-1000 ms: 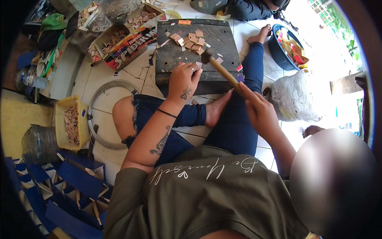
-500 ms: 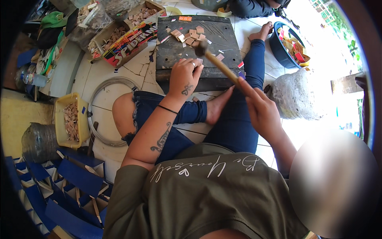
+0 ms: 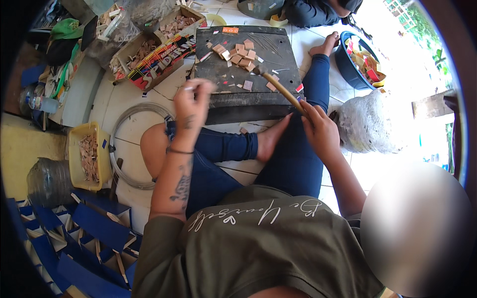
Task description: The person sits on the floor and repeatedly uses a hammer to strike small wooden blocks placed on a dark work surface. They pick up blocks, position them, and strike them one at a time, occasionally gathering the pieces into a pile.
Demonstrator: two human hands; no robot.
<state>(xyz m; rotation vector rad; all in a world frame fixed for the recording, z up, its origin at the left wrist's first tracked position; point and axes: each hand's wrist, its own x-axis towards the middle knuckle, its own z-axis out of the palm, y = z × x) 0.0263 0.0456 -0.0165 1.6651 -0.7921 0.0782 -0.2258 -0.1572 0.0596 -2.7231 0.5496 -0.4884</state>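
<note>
My right hand [image 3: 320, 126] is closed round the wooden handle of a hammer [image 3: 280, 89]. The hammer's dark head hangs over the right part of a low black block [image 3: 218, 102], and the handle slants up and left from my fist. My left hand [image 3: 193, 102] is raised beside the block's left front corner, its fingers curled but smeared by motion, so what they hold, if anything, does not show. On the block lies a loose cluster of small light-brown wooden pieces [image 3: 243, 53]. A pale square piece [image 3: 247, 85] lies near the front edge, among scraps and thin wires [image 3: 266, 42].
To the left are a yellow bin [image 3: 107, 164] of small wooden pieces, a coil of wire [image 3: 114, 124] and blue folded boxes [image 3: 99, 223]. A printed carton [image 3: 161, 67] of pieces stands at the back left. A blue basin [image 3: 343, 64] and another person's dark-clothed legs [image 3: 308, 12] are at the back right.
My left hand has lifted off the block and swung left, uncovering the pale square piece. The hammer in my right hand has come down a little lower.
</note>
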